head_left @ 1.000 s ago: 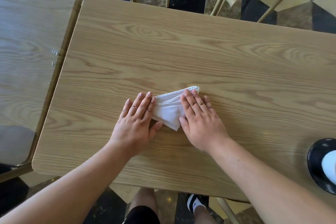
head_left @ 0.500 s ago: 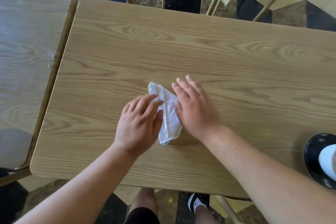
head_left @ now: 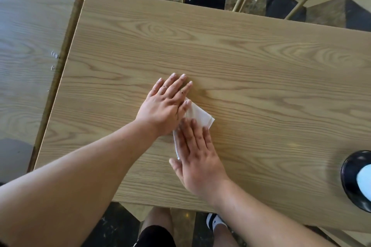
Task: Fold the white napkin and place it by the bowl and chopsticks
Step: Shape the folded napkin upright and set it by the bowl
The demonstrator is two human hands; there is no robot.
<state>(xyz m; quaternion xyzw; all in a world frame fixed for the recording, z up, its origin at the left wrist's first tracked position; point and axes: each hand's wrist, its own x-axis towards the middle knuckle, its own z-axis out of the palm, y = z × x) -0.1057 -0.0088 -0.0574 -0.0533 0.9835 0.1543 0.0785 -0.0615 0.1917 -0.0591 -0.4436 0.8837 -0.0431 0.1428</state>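
- I am at the folding step: my left hand (head_left: pixel 163 109) lies flat, fingers spread, palm down on the upper part of the napkin (head_left: pixel 198 115), gripping nothing.
- My right hand (head_left: pixel 197 157) is also flat and open, pressing the lower part; only a white corner shows between the two hands, toward 3 o'clock.
- The napkin sits near the middle of the table (head_left: pixel 241 50), already a small packet, so I judge the folding nearly done and this press is setting the crease.
- The bowl (head_left: pixel 353 178) is at the frame's right edge, at about 4 o'clock from the napkin and well apart from it. I cannot see the chopsticks.
- Next I would need to pinch the packet without letting it spring open, then carry it toward 4 o'clock.
- That path is bare wood. The near table edge lies at 6 o'clock, close behind my right wrist, so I should keep the packet inboard.
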